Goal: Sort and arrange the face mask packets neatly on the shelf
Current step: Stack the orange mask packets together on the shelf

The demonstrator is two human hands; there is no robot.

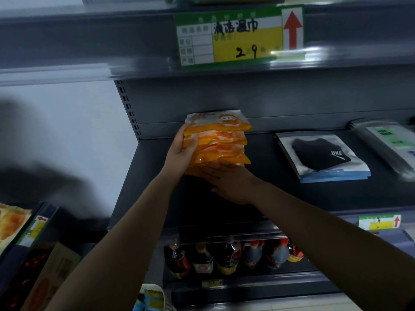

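**Stacking orange mask packets on a shop shelf**

Reaching up to a dark grey metal shelf [280,194] in a dim shop aisle, a person steadies a stack of orange packets [216,143] near the shelf's left end, close to the back panel. A white wall stands to the left of the unit. The left hand [182,151] wraps the stack's left side, thumb on the front and fingers curled round the edge. The right hand [226,182] lies flat with fingers straight, pressed under and against the bottom front of the stack; its grip is open, not curled. About five orange packets can be made out in the stack, though blur makes the count uncertain.

To the right, well apart from the stack, a pile of black mask packets [321,157] lies flat on the same shelf; how many it holds cannot be told. Farther right, at the frame's edge, lies a blurred grey packet [386,144]. One large price tag [238,35] with a red arrow hangs on the shelf rail above, and a smaller price label [379,222] sits on the front rail. Six dark bottles [233,257] stand in a row on the shelf below.
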